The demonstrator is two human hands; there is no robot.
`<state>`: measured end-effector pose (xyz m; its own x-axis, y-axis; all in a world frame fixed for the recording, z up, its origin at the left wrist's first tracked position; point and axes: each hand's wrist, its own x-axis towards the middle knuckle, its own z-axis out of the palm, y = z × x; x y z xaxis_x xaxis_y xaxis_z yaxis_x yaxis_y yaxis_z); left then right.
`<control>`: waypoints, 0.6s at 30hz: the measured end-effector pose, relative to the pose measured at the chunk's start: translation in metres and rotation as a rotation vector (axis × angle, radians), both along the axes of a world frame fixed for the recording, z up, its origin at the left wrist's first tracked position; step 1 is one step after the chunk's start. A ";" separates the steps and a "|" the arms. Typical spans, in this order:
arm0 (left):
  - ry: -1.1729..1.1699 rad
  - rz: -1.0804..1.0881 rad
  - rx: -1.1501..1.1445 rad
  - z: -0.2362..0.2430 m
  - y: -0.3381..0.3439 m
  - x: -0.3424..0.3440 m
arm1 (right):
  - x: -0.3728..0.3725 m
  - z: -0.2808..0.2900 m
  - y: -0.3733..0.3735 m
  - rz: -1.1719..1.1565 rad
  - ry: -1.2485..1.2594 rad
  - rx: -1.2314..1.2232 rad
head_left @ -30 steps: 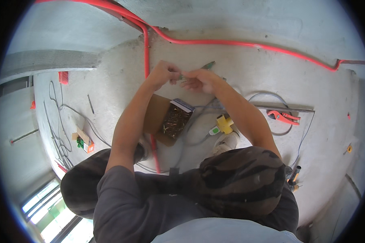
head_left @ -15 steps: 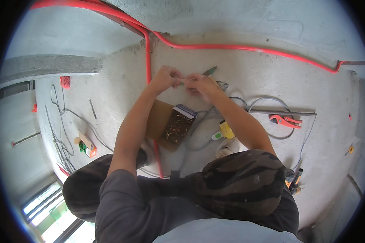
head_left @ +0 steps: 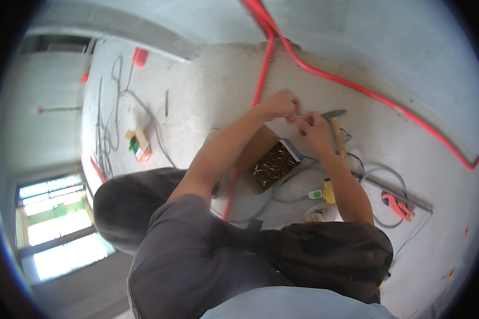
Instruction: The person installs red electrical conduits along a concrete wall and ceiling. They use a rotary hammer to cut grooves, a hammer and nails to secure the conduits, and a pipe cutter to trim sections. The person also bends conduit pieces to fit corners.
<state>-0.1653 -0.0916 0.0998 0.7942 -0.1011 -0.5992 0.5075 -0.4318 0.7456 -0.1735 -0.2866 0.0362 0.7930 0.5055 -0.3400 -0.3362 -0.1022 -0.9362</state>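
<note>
My left hand (head_left: 283, 105) and my right hand (head_left: 314, 127) meet above the floor, fingertips pinched around something small that I cannot make out. Just beyond them lies a green pointed tool (head_left: 335, 113), and a hammer-like tool's wooden handle (head_left: 338, 139) runs beside my right hand. Below my hands, an open carton of small metal fasteners (head_left: 275, 167) has its brown cardboard flap (head_left: 250, 154) folded out to the left.
Red conduit (head_left: 335, 80) runs along the wall and floor. A yellow tool (head_left: 328, 192), red pipe cutter (head_left: 396, 206), grey cable (head_left: 404, 179) and metal bar (head_left: 420, 204) lie right. A small box (head_left: 139, 143), coiled wires (head_left: 112, 138) and red brush (head_left: 139, 57) lie left.
The view has swung, shifting the scene rightward and tilting it. My right hand's fingers, spread a second ago, have curled in against my left hand's fingertips.
</note>
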 end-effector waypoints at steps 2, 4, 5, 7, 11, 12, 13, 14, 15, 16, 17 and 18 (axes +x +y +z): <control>-0.017 -0.003 -0.087 -0.002 0.007 0.001 | -0.001 0.007 -0.008 -0.023 0.102 0.010; -0.068 0.050 -0.095 0.000 0.028 0.005 | -0.001 0.020 -0.018 -0.025 0.013 -0.047; -0.107 0.100 -0.067 0.005 0.051 0.005 | -0.001 0.026 -0.031 -0.018 -0.126 -0.115; -0.132 0.232 0.114 0.012 0.108 0.003 | -0.004 0.025 -0.065 -0.003 -0.451 -0.343; -0.024 -0.116 1.350 -0.043 0.319 -0.109 | -0.032 0.023 -0.090 0.093 -0.837 -0.630; -0.113 -0.148 1.357 -0.057 0.296 -0.089 | -0.031 0.023 -0.099 0.090 -0.870 -0.698; -0.211 -0.178 1.357 -0.066 0.258 -0.065 | -0.028 0.022 -0.107 0.056 -0.873 -0.784; -0.288 -0.199 1.375 -0.067 0.225 -0.050 | -0.027 0.022 -0.108 0.032 -0.872 -0.843; -0.479 -0.504 1.185 -0.067 0.206 -0.041 | -0.029 0.022 -0.104 0.026 -0.870 -0.865; -0.598 -0.143 0.640 -0.059 0.129 -0.013 | -0.022 0.014 -0.113 0.045 -0.762 -0.925; -0.441 -0.165 0.518 -0.045 0.084 -0.002 | -0.018 0.002 -0.116 0.074 -0.650 -0.944; -0.404 -0.251 0.536 -0.035 0.051 0.007 | -0.018 -0.005 -0.116 0.109 -0.537 -0.955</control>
<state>-0.1586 -0.0406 0.0648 0.9560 -0.0837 -0.2813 0.0740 -0.8588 0.5070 -0.1912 -0.4029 0.0315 0.9216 0.2946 -0.2527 0.1459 -0.8662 -0.4779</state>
